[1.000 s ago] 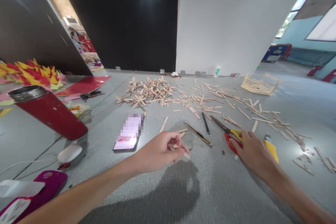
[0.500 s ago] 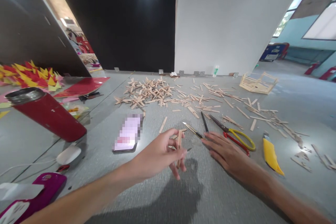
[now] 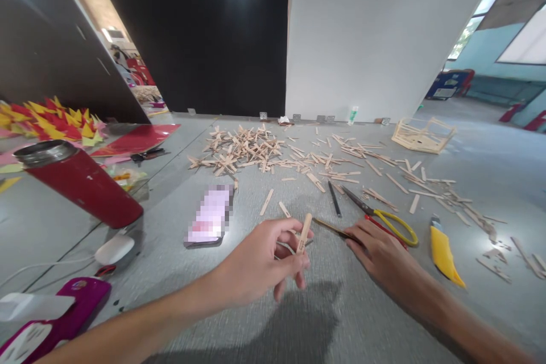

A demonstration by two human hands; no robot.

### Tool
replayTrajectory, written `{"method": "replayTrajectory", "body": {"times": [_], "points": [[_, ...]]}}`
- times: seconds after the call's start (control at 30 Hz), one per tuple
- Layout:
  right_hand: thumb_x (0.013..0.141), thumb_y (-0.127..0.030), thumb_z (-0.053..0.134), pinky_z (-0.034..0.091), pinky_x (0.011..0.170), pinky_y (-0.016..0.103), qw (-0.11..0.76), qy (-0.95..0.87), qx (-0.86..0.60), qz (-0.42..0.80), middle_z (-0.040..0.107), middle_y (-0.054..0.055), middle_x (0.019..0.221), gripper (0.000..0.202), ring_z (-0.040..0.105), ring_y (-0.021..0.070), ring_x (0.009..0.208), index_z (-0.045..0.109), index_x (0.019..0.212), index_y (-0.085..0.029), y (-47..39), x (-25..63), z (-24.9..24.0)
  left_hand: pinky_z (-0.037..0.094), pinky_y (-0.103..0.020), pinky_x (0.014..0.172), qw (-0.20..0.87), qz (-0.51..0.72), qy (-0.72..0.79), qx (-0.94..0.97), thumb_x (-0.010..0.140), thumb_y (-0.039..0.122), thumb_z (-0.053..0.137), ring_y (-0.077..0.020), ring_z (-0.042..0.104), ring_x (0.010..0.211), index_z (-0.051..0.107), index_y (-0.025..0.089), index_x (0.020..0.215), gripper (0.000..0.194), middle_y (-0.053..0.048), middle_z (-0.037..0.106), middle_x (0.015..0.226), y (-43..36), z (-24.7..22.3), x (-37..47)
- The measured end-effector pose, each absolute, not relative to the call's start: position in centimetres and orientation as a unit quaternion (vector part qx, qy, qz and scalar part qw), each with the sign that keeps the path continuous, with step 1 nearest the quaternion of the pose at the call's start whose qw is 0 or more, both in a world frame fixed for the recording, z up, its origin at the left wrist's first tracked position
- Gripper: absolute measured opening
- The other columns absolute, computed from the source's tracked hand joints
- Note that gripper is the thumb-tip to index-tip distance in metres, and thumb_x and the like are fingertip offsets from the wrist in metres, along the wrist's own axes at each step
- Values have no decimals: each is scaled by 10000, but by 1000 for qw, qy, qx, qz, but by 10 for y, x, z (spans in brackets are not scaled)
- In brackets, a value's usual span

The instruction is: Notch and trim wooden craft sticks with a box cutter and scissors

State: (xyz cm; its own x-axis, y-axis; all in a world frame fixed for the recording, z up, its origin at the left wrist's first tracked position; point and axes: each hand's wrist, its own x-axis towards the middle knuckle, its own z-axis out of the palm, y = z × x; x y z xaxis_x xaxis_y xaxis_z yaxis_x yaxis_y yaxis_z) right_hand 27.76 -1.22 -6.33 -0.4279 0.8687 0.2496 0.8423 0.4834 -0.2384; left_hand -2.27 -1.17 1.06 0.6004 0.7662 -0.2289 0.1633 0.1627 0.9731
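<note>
My left hand [image 3: 273, 259] pinches a wooden craft stick [image 3: 304, 233] that has a small slot cut near its lower end. The stick is tilted up above the table. My right hand [image 3: 375, 244] rests low over the table with its fingers closed on the handle of a slim craft knife [image 3: 330, 227]. The knife's tip points left towards the held stick. Just past my left fingers lies another craft stick [image 3: 284, 209]. Beyond the right hand are a dark pencil-like rod [image 3: 335, 199] and scissors [image 3: 384, 222] with yellow and red handles.
A heap of interlocked sticks [image 3: 245, 148] and scattered pieces cover the back. A phone [image 3: 210, 215], a red flask [image 3: 81, 182] and a white charger [image 3: 114, 248] stand left. A yellow utility knife [image 3: 445, 253] and a stick frame [image 3: 424, 135] are right.
My right hand has taken hold of the craft knife, which lay under its fingertips, and drawn it slightly right. In my left hand the stick has turned, showing its broad face.
</note>
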Motion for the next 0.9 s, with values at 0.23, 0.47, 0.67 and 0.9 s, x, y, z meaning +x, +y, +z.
{"method": "replayTrajectory", "body": {"times": [0.23,0.47,0.67,0.9], "points": [[1093,-265,498,595,878,373,158,-833,-527,53,779,71,1039,239,769,249,960,733,1062,-233,-14,273,-56,325,-144,353,641,210,406,616,1091,370,514,-82,628,470,555,208,1118,169,29,661,821,-9,8,-23],[1082,-302,386,558,827,470,155,-723,-673,-21,756,166,1014,356,742,344,924,710,996,-182,3,313,-47,332,-183,448,602,209,414,650,1100,304,495,-66,577,526,598,179,1088,163,20,651,836,-6,11,-26],[1060,-287,551,558,886,397,85,-718,-690,11,740,154,1118,212,729,305,1040,722,983,-190,15,319,-54,353,-221,496,581,199,425,665,1080,364,540,-69,497,501,596,177,898,267,1,684,783,-8,25,-26],[1043,-355,742,635,839,408,6,-651,-755,82,755,51,1110,217,742,212,931,725,1148,-165,25,343,-59,306,-234,500,524,244,440,688,1103,444,490,-104,380,524,641,197,981,315,86,440,621,-16,30,-29]]}}
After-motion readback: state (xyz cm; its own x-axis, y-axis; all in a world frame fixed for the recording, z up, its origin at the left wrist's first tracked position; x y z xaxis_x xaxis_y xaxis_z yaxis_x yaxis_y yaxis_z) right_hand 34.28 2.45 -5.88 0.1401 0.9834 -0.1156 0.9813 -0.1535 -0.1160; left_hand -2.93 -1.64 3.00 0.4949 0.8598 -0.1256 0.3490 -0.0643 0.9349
